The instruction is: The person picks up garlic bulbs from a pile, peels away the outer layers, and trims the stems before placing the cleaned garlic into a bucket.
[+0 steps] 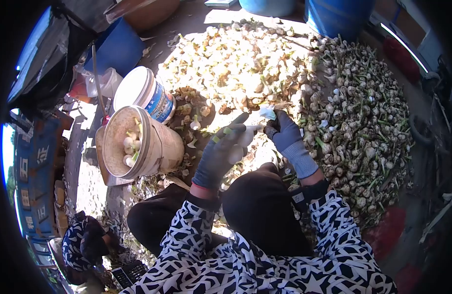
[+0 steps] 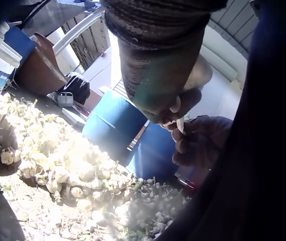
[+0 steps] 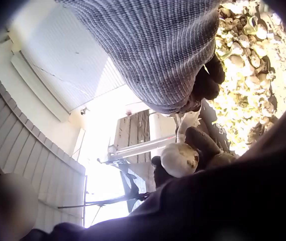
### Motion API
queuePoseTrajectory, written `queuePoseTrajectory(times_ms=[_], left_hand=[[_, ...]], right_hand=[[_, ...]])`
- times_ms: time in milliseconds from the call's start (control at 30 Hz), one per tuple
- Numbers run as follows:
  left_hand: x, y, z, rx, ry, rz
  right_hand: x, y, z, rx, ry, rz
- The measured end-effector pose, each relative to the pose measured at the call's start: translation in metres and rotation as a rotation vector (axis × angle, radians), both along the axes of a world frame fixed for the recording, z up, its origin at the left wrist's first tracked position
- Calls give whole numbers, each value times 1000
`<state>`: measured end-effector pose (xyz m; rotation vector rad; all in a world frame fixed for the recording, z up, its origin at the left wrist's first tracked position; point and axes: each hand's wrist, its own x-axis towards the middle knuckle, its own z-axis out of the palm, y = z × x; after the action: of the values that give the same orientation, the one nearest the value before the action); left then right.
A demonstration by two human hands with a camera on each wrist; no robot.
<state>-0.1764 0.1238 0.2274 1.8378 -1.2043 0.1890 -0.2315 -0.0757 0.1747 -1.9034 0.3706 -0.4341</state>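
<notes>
a work yard, with garlic heaps [image 1: 361, 132] and buckets [image 1: 164, 147].

head view; left hand [image 1: 216, 157] blurred; blue barrel [image 1: 339, 17] cut off by top edge

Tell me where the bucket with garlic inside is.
In the head view, the garlic bucket is on the left side, beside the blue-labelled bucket and left of the left hand.

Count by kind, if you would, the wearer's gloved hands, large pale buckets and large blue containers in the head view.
Gloved hands: 2 (left hand, right hand)
Large pale buckets: 2 (labelled bucket, open bucket)
Large blue containers: 3 (left container, middle container, right container)
Total: 7
</notes>
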Motion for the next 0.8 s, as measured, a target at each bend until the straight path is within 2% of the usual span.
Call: queuePoseTrajectory(times_ms=[67, 100, 133, 200, 233, 267, 300, 333, 367, 400, 467, 500, 533, 567, 600, 633, 667, 733, 800], left_hand=[[3, 3, -7, -22, 65, -6], [4, 5, -10, -53, 240, 29], [3, 7, -11, -81, 416, 67], [0, 11, -19, -23, 373, 106], [-2, 9, -22, -163, 434, 158], [-5, 5, -15, -305, 494, 209], [-7, 3, -7, -362, 411, 274], [-2, 7, -9, -371, 405, 281], [4, 12, -14, -291, 423, 311], [8, 17, -20, -210, 444, 341], [9, 19, -23, -203, 516, 359], [7, 20, -25, -285, 554, 314], [5, 21, -24, -366, 593, 268], [3, 20, -24, -372, 593, 273], [1, 19, -26, -539, 721, 195], [0, 21, -27, -709, 843, 115], [-1, 27, -19, -717, 842, 132], [-1, 42, -6, -1339, 1704, -289], [4, 53, -21, -1373, 1747, -334]], right_hand=[[0, -9, -13, -23, -18, -20], [0, -9, -20, -47, -32, -44], [-10, -5, 9, 86, 36, -24], [-17, -6, 16, 119, 59, -5], [-20, -11, 6, 138, 36, 10], [-28, -6, 31, 188, 53, 16], [-36, -8, 41, 370, -41, 83], [-43, -12, 49, 551, -133, 152], [-51, -11, 64, 622, -177, 191], [-51, -13, 57, 619, -174, 203], [-48, -11, 52, 644, 178, 350], [-42, -10, 52, -258, 398, 490], [-39, 0, 50, -795, 481, 442], [-35, 1, 51, -831, 411, 393], [-30, 1, 51, -866, 339, 349], [-25, 0, 40, -679, 217, 306], [-22, 0, 35, -486, 103, 263], [-21, 0, 30, -511, 87, 313], [-20, 0, 18, -531, 15, 312]])
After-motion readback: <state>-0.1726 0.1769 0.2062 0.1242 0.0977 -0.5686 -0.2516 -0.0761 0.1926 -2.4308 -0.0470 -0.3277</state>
